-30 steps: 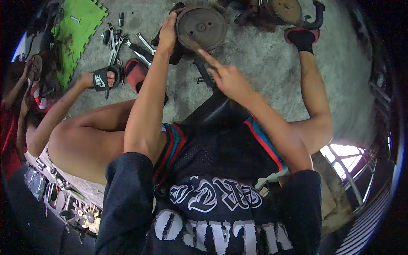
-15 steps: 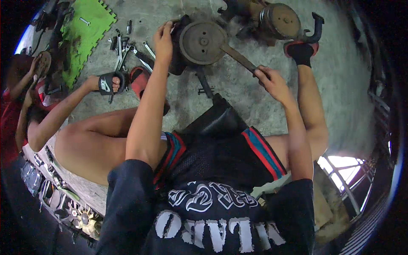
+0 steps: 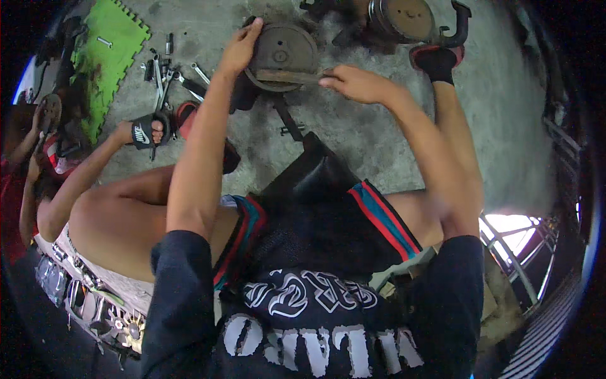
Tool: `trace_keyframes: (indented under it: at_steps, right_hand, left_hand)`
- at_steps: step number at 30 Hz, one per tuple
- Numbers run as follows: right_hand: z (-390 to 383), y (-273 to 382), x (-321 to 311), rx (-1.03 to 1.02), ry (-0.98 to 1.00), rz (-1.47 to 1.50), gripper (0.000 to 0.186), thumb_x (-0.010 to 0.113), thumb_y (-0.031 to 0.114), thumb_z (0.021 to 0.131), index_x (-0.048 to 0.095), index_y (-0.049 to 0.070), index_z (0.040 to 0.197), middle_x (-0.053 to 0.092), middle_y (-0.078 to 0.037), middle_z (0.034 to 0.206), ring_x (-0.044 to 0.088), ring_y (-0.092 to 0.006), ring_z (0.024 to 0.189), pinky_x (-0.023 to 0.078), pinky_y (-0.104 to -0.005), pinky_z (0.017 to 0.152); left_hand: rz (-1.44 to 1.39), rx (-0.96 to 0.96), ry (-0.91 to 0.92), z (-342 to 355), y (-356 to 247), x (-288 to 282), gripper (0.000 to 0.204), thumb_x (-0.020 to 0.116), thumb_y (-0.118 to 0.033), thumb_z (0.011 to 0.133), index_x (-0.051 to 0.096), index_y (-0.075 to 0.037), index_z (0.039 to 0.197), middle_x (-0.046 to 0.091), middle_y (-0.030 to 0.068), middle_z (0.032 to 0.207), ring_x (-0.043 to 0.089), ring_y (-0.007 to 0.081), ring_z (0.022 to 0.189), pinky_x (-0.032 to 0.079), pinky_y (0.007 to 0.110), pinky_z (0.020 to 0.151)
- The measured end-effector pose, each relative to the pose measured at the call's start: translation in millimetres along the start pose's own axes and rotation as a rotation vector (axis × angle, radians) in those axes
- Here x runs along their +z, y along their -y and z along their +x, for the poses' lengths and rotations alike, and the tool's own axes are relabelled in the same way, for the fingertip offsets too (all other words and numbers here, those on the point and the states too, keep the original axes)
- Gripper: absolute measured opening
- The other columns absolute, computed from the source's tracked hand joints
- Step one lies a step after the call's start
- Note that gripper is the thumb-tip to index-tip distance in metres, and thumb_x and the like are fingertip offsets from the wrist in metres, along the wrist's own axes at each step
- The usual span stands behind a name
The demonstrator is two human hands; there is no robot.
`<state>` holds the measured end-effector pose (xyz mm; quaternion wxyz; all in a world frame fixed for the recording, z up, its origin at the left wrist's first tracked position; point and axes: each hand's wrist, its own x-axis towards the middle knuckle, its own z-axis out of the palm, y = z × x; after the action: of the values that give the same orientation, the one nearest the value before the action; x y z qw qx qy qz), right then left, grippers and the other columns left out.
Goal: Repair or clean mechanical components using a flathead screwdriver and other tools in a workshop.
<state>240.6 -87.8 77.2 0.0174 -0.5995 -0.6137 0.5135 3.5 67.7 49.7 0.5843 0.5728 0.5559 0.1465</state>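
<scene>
Since the earlier frame, right hand (image 3: 356, 82) is shifting left toward top centre; the flat metal bar (image 3: 291, 76) it is holding is now lying across the face of the round metal disc (image 3: 282, 55) instead of sticking out to the disc's right. Left hand (image 3: 238, 49) is staying on the disc's left edge.

Left hand is cupping the disc's upper-left rim, fingers curled over the edge, thumb side toward the face. Right hand is closing around the right end of the bar, fingers wrapped, knuckles up. The bar is sitting roughly level, touching the lower half of the disc.

The disc is standing on the concrete floor (image 3: 379, 139) at top centre, tilted toward the camera, between the person's knees. A second round engine part (image 3: 404, 19) is sitting just right of it at the top edge, beside a foot in a dark sock (image 3: 435, 63).

Loose wrenches (image 3: 167, 79) are lying at upper left next to a green foam mat (image 3: 104, 63). Another person's gloved hand (image 3: 146, 132) is gripping a tool at mid left, well apart from the disc.
</scene>
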Motion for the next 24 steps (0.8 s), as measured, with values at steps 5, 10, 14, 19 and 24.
trace_keyframes:
  at_steps: [5, 10, 14, 19, 24]
  right_hand:
    - [-15, -11, -75, 0.122, 0.094, -0.189, 0.064, 0.058, 0.06, 0.092, 0.063, -0.002, 0.107, 0.062, -0.018, 0.097, 0.058, -0.0253, 0.089, 0.047, -0.0404, 0.076]
    - [13, 20, -54, 0.082, 0.125, -0.217, 0.066, 0.062, 0.063, 0.088, 0.064, -0.003, 0.09, 0.062, -0.013, 0.081, 0.06, -0.0226, 0.074, 0.049, -0.0386, 0.066]
    - [12, -2, -88, 0.131, 0.134, -0.212, 0.064, 0.068, 0.062, 0.084, 0.065, -0.002, 0.091, 0.063, -0.01, 0.079, 0.062, -0.0202, 0.074, 0.05, -0.0365, 0.066]
    - [19, 14, -85, 0.2, 0.113, -0.202, 0.062, 0.071, 0.062, 0.081, 0.064, 0.0, 0.091, 0.063, -0.007, 0.072, 0.062, -0.0193, 0.067, 0.05, -0.036, 0.063]
    - [20, -20, -105, 0.193, 0.108, -0.349, 0.062, 0.072, 0.058, 0.082, 0.063, -0.001, 0.094, 0.065, -0.007, 0.077, 0.062, -0.0203, 0.067, 0.05, -0.0363, 0.064]
  left_hand:
    - [-0.028, 0.131, -0.041, 5, 17, -6, 0.07, 0.061, -0.058, 0.092, 0.065, 0.004, 0.123, 0.07, 0.0097, 0.108, 0.062, 0.0155, 0.099, 0.046, 0.029, 0.093]
    - [-0.106, 0.117, 0.004, 11, 15, 1, 0.067, 0.063, -0.056, 0.091, 0.066, 0.004, 0.122, 0.07, 0.0125, 0.109, 0.063, 0.0176, 0.101, 0.047, 0.03, 0.094]
    - [-0.054, -0.063, 0.21, 26, 9, -8, 0.078, 0.056, -0.066, 0.09, 0.057, -0.002, 0.135, 0.053, 0.0216, 0.141, 0.049, 0.0329, 0.131, 0.036, 0.04, 0.11]
    - [0.142, -0.028, 0.065, 11, 5, -4, 0.086, 0.054, -0.073, 0.087, 0.06, 0.0, 0.132, 0.057, 0.0217, 0.136, 0.051, 0.0355, 0.129, 0.038, 0.041, 0.108]
    - [0.114, -0.03, 0.19, 18, -5, -4, 0.092, 0.053, -0.077, 0.085, 0.059, 0.001, 0.133, 0.058, 0.0229, 0.134, 0.051, 0.0382, 0.129, 0.038, 0.042, 0.108]
